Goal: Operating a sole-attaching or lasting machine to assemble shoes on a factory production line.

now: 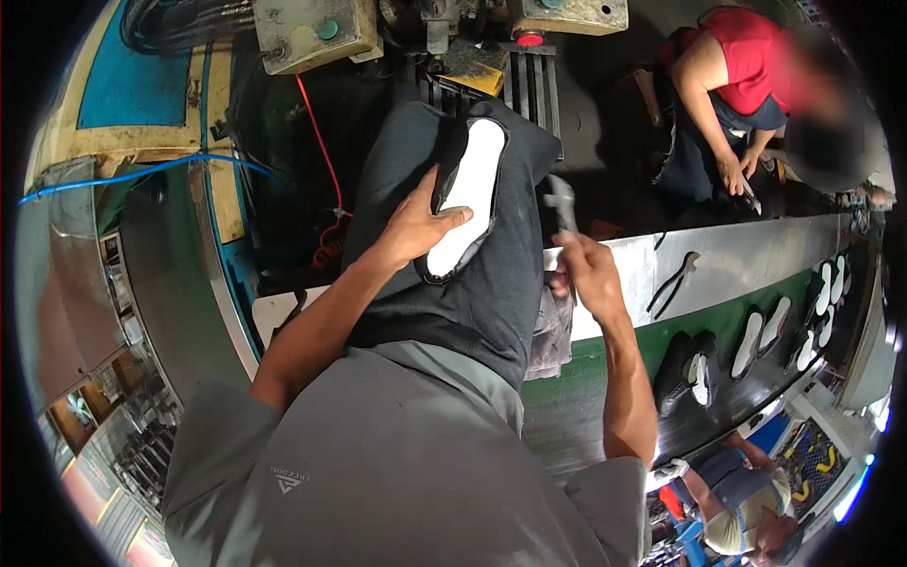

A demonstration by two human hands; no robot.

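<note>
A black shoe upper with a white sole-shaped bottom (475, 180) lies bottom up across my lap, its length pointing away from me. My left hand (421, 225) grips it from the left side, thumb resting on the white surface and fingers along the black edge. To the right of my thigh, my right hand (588, 272) is closed round the handle of a hammer (562, 200). The hammer's metal head points up and away from me, apart from the shoe and slightly blurred.
Pincers (673, 283) lie on the metal-topped bench (619, 269) at right. Several shoes (746, 345) stand beyond on the conveyor. A machine with control boxes (316, 33) is ahead. A co-worker in red (746, 61) handles a tool at upper right; another person (737, 491) is lower right.
</note>
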